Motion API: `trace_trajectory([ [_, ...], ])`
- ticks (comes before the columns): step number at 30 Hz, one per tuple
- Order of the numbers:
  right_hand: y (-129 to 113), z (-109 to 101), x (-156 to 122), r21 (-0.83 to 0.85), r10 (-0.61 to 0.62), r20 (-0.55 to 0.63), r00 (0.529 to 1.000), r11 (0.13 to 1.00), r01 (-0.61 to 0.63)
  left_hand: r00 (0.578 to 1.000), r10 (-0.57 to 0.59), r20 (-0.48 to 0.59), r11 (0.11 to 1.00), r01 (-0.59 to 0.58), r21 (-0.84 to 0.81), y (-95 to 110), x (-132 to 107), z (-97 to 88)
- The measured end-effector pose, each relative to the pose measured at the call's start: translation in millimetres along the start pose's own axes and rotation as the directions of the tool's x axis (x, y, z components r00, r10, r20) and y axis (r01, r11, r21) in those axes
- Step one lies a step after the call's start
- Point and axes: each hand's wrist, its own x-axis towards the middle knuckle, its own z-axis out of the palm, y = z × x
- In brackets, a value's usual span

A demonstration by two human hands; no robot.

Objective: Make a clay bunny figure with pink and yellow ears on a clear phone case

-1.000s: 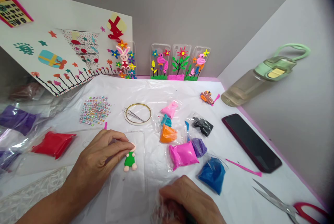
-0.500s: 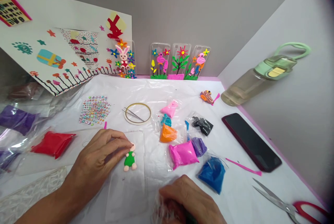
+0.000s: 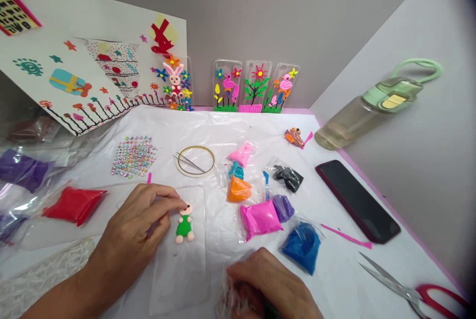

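A small clay figure [image 3: 185, 226] with a green body and a peach head lies on a clear phone case [image 3: 186, 264] at the near middle of the table. My left hand [image 3: 139, 222] rests on the case with its fingertips pinched at the figure's head. Whether something tiny sits between those fingertips I cannot make out. My right hand [image 3: 271, 287] lies curled at the bottom edge over a crinkled clear bag [image 3: 232, 299] holding dark clay.
Bags of clay lie around: red [image 3: 74, 205], purple [image 3: 20, 170], orange [image 3: 238, 190], pink [image 3: 259, 218], blue [image 3: 302, 247], black [image 3: 288, 178]. A gem sticker sheet [image 3: 134, 156], tape ring with tweezers [image 3: 195, 161], dark phone [image 3: 357, 200], scissors [image 3: 412, 289] and a bottle [image 3: 372, 106] are also here. Decorated cases [image 3: 256, 86] lean on the wall.
The fingertips of my left hand have shifted slightly at the figure's head. My right hand has stayed on the bag.
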Motion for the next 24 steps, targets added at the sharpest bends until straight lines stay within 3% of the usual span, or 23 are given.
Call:
trace_trajectory([
  [24,-1.0,-1.5,0.5,0.003,0.046,0.035,0.998,0.999,-0.047,0.999,0.018,-0.039,1.0,-0.018,0.004,-0.6,-1.5,-1.7],
])
